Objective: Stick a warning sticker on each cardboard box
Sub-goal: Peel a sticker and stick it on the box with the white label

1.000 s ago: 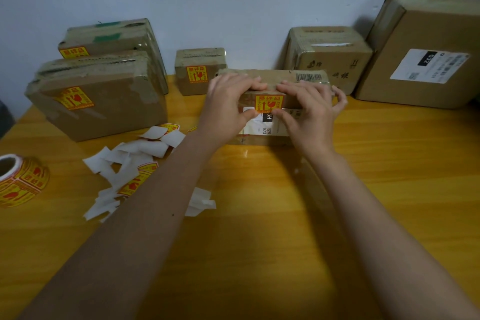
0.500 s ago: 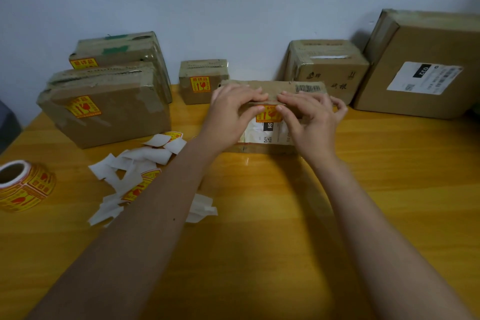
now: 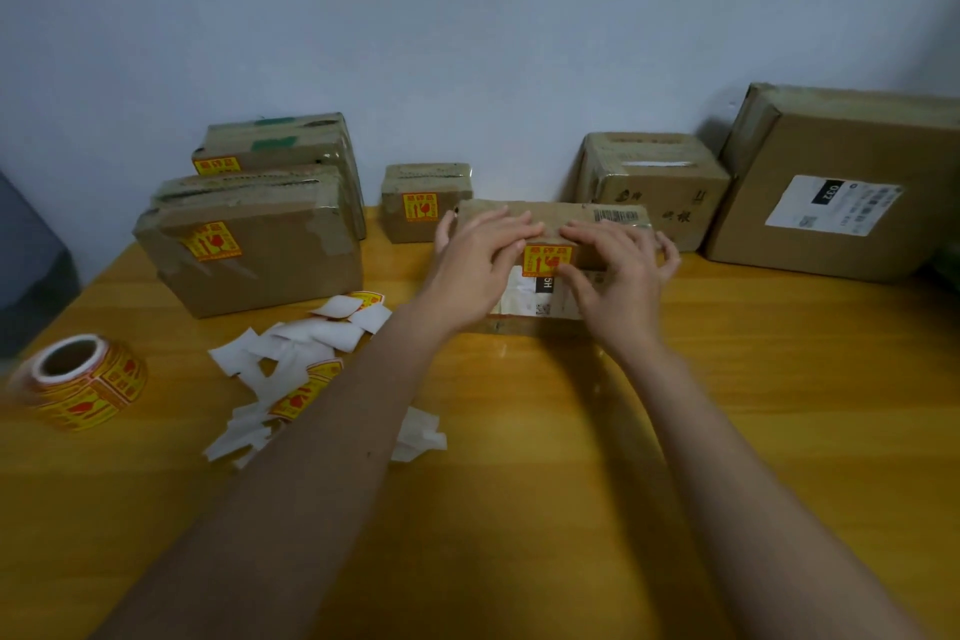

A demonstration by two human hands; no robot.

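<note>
Six cardboard boxes are sitting on the table (image 3: 779,379). Left hand (image 3: 475,257) and right hand (image 3: 621,270), fingers straight, are pressing a yellow-and-red sticker (image 3: 546,259) onto the middle box (image 3: 582,216).

A middle box (image 3: 550,216) stands on the table (image 3: 571,431), the left hand (image 3: 475,260) and right hand (image 3: 618,276) resting on it either side of its sticker (image 3: 545,259). Behind it to the left sit a small box (image 3: 426,203) and two stacked-back boxes (image 3: 260,244); to the right, two more (image 3: 654,182). Left of the arms lie backing scraps (image 3: 291,359) and, farther left, the sticker roll (image 3: 83,382)
</note>
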